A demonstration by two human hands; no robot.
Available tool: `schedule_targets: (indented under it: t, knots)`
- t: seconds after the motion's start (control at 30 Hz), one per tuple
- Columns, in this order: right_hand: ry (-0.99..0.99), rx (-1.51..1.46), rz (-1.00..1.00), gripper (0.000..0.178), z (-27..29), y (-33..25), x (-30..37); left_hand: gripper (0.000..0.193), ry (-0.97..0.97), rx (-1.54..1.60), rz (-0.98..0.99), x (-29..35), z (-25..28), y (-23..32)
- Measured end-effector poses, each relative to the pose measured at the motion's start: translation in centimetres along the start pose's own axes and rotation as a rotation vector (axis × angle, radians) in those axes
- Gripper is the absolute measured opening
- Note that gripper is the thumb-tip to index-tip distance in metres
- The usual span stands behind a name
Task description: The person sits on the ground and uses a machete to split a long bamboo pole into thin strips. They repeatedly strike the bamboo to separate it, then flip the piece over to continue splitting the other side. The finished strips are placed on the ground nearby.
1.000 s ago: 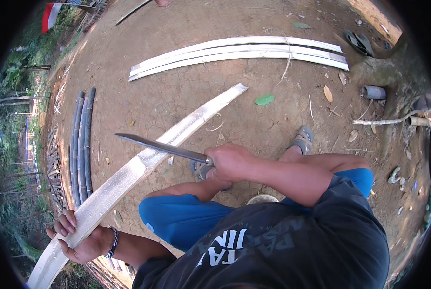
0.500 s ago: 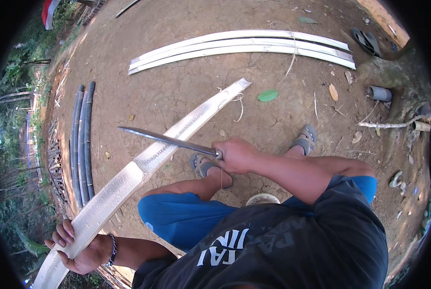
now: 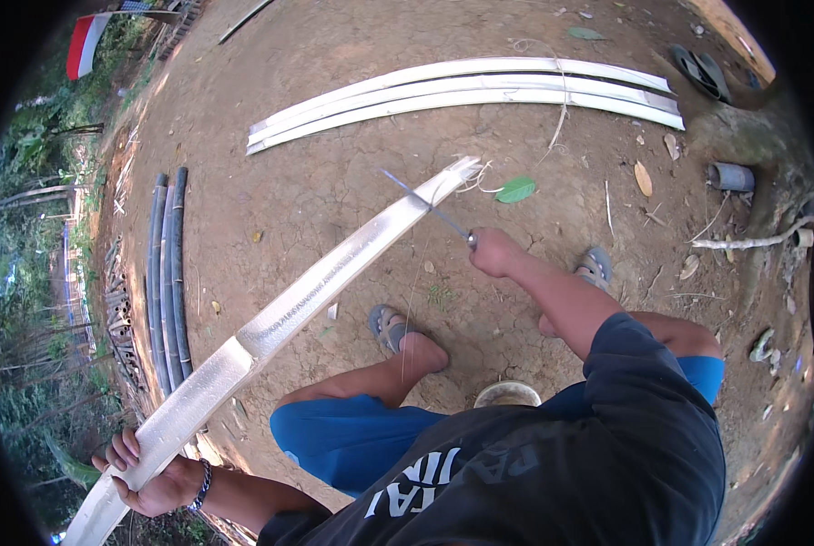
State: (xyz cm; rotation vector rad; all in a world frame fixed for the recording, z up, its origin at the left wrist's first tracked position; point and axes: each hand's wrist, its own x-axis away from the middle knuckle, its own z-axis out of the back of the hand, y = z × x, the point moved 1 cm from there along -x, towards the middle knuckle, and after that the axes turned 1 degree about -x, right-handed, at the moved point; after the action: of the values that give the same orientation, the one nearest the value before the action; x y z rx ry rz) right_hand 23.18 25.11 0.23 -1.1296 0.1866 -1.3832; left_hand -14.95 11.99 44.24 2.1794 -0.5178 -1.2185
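A long pale split bamboo strip [image 3: 302,287], its inner face up, slants from the lower left toward the middle. My left hand [image 3: 157,478] is wrapped around its near end. In my closed right hand [image 3: 496,252] is a long-bladed knife [image 3: 448,219], gripped by its handle, which the fingers mostly hide. The blade crosses the strip close to its far end, where thin curled fibres [image 3: 482,176] hang. Whether the blade cuts into the bamboo or only lies against it, I cannot tell. A ridge from a node [image 3: 234,358] shows partway along the strip.
Several finished-looking pale bamboo strips [image 3: 466,91] lie side by side on the dirt ahead. Dark bamboo poles [image 3: 168,282] rest at the left. A green leaf [image 3: 516,190] is near the strip's tip. Sandals [image 3: 701,73] and a tree base [image 3: 762,173] are at the right.
My right hand has moved forward and right, carrying the knife from the strip's middle to near its far end. The left hand keeps its hold, and the far tip has shifted slightly right.
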Motion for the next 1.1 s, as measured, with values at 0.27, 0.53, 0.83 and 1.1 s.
schedule_targets:
  t: [0.27, 0.53, 0.83, 1.1]
  knots:
    - [-0.169, 0.093, 0.36, 0.025, 2.3, -8.4, 3.4, 0.026, -0.061, -0.041, -0.01, -2.0, 2.6, -0.3]
    - [-0.052, 0.099, -0.054, 0.022, 3.9, 4.6, -5.4, 0.021, -0.086, -0.011, 0.054, -3.3, 1.7, -1.2]
    - [-0.076, 0.333, -0.029, 0.019, 2.4, 11.6, -9.9, 0.02, -0.098, 0.0, 0.07, -3.0, 0.5, -1.1]
    - [-0.201, 0.206, 0.223, 0.022, 1.8, -5.4, 2.5, 0.012, -0.025, -0.108, 0.135, -6.3, 4.9, 4.2]
